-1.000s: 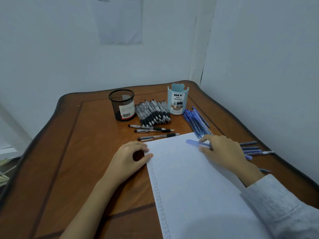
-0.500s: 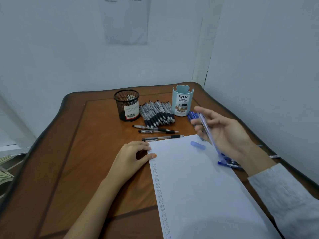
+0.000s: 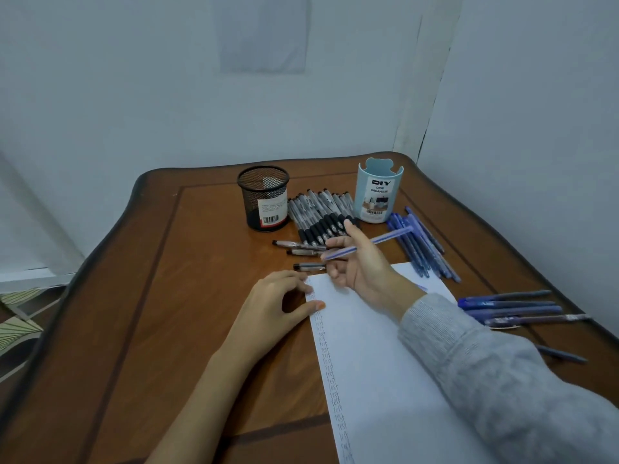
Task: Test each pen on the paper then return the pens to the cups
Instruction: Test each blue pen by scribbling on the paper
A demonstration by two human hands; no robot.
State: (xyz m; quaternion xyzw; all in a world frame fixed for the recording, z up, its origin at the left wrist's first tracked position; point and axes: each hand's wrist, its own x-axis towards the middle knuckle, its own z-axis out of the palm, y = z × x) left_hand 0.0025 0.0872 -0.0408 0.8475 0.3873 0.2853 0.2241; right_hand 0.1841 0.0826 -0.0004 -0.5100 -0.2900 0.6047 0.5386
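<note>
Wooden table (image 3: 167,296) in a white-walled corner: pen test at the paper.

Blue pen (image 3: 371,243) is pinched in the curled fingers of the right hand (image 3: 361,266), raised over the top edge of the paper (image 3: 368,346). Left hand (image 3: 271,306) grips nothing, fingers loosely curved, thumb tip on the paper's left edge. Behind stand a black mesh cup (image 3: 264,199) and a light blue cup (image 3: 378,192), with black pens (image 3: 321,216) between them and blue pens (image 3: 422,249) on the table to the right.

A desk corner in a plain room, home or small office: a wooden table (image 3: 134,296) fills the angle of two pale walls (image 3: 536,95), with a sheet (image 3: 263,35) on the far one, a mesh cup (image 3: 264,199) and pens (image 3: 321,216) far, and patterned flooring (image 3: 20,316) left.
</note>
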